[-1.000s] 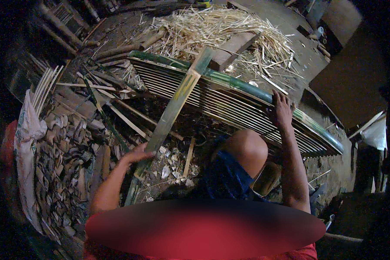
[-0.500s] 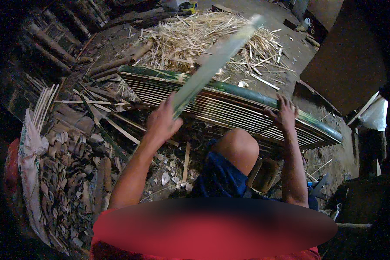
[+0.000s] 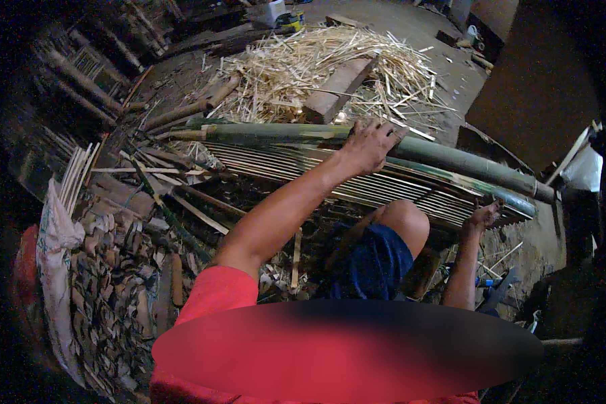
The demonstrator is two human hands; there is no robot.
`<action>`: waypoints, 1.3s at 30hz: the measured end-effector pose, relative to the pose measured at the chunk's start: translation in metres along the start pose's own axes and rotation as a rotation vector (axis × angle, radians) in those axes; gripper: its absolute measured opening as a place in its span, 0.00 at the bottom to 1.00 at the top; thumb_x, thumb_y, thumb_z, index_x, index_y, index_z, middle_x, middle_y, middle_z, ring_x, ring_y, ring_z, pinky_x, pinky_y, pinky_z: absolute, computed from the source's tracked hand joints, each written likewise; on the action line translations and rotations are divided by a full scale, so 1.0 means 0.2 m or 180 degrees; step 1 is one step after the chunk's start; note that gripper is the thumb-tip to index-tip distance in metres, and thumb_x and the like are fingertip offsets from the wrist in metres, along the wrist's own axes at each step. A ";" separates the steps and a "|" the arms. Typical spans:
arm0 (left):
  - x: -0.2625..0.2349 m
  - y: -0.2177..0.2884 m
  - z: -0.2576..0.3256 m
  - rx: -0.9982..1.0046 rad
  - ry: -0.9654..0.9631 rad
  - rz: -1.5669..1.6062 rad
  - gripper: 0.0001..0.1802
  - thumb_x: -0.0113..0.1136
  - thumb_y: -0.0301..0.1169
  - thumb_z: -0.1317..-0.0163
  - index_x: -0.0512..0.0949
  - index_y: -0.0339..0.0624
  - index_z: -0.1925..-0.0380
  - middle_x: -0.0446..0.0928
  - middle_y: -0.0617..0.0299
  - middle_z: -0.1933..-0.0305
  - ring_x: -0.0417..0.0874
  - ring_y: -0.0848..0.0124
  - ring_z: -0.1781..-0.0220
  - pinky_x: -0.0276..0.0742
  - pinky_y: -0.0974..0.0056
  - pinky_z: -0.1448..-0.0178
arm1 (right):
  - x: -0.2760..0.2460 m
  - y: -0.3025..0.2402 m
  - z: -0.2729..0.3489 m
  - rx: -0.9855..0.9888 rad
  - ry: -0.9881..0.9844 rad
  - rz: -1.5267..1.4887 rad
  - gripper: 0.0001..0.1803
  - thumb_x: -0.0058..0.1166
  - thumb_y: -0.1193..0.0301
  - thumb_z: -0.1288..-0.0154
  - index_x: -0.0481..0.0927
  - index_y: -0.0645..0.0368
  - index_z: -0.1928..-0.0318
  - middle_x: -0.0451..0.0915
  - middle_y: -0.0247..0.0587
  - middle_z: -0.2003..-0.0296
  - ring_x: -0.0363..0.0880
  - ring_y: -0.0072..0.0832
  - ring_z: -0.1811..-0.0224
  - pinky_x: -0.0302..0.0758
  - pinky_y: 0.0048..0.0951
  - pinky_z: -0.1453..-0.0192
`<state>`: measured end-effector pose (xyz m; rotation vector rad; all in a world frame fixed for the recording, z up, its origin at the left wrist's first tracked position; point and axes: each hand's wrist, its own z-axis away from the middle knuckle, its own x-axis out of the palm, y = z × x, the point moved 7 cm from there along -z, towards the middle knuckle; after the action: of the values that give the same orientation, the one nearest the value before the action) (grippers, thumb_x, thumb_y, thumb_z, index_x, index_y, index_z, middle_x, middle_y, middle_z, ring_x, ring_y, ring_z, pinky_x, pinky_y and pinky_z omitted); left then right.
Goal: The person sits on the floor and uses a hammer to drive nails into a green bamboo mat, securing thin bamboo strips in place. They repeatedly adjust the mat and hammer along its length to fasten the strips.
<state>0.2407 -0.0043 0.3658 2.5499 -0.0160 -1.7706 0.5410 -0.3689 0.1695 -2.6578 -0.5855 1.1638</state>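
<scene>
- The bundle of split bamboo slats (image 3: 357, 178) lies across the scene from the left to the far right, in front of the person's bent knee (image 3: 400, 222). A long green bamboo pole (image 3: 451, 161) lies along its far edge. I judge that this pole could roll off toward the straw-like heap of shavings (image 3: 316, 67) if it gets a sideways push, since it is round and rests on an uneven stack.
- The slats look thin and sharp-edged. A palm sliding along them could be cut or pick up splinters; that is my reading of the material, not something seen.
- The floor (image 3: 202, 202) around the knee is littered with loose sticks and chips, and a pile of cut pieces (image 3: 108, 283) lies to the left beside a white sack (image 3: 54, 242). A shifted foot could slip on these.
- The left hand (image 3: 367, 145) is stretched far forward across the body, arm nearly straight, palm down on the pole. Its fingers (image 3: 390, 131) are spread and pressing flat, not wrapped around anything.
- The right hand (image 3: 481, 215) is lower and to the right, elbow bent, at the near edge of the slats. Its fingers curl at that edge, but I cannot tell whether they actually grip a slat.
</scene>
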 end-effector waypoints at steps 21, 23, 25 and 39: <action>0.40 0.16 -0.08 0.0470 -0.0968 0.0815 0.49 0.64 0.27 0.52 0.57 0.52 0.26 0.65 0.52 0.29 0.66 0.50 0.30 0.58 0.33 0.28 | -0.37 -0.08 0.07 0.2435 0.0219 -0.2981 0.33 0.68 0.61 0.38 0.68 0.70 0.44 0.80 0.50 0.52 0.79 0.36 0.51 0.75 0.37 0.44; 0.39 0.17 -0.06 0.0521 -0.0921 0.0823 0.50 0.63 0.27 0.51 0.55 0.53 0.25 0.64 0.52 0.29 0.66 0.50 0.30 0.56 0.30 0.29 | -0.39 -0.07 0.08 0.2573 -0.0005 -0.2818 0.38 0.69 0.58 0.39 0.65 0.70 0.40 0.78 0.54 0.48 0.78 0.40 0.48 0.74 0.38 0.41; 0.43 0.16 -0.06 0.0373 -0.1210 0.0580 0.51 0.63 0.27 0.51 0.53 0.55 0.24 0.64 0.52 0.28 0.65 0.50 0.29 0.55 0.27 0.30 | -0.36 -0.04 0.08 0.2617 -0.0269 -0.2711 0.47 0.69 0.55 0.40 0.58 0.72 0.33 0.73 0.63 0.40 0.74 0.48 0.40 0.72 0.41 0.37; 0.77 1.23 -0.21 0.1892 -0.3160 0.1364 0.18 0.60 0.24 0.50 0.82 0.38 0.56 0.84 0.47 0.60 0.85 0.50 0.58 0.81 0.50 0.52 | -0.29 0.05 0.04 0.3197 -0.1712 -0.4409 0.11 0.67 0.65 0.41 0.82 0.56 0.62 0.81 0.33 0.70 0.78 0.27 0.70 0.78 0.32 0.65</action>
<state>0.3364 -0.2545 0.2459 1.3738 -1.1324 -2.8317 0.5012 -0.4022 0.1999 -0.7025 -1.1698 1.1080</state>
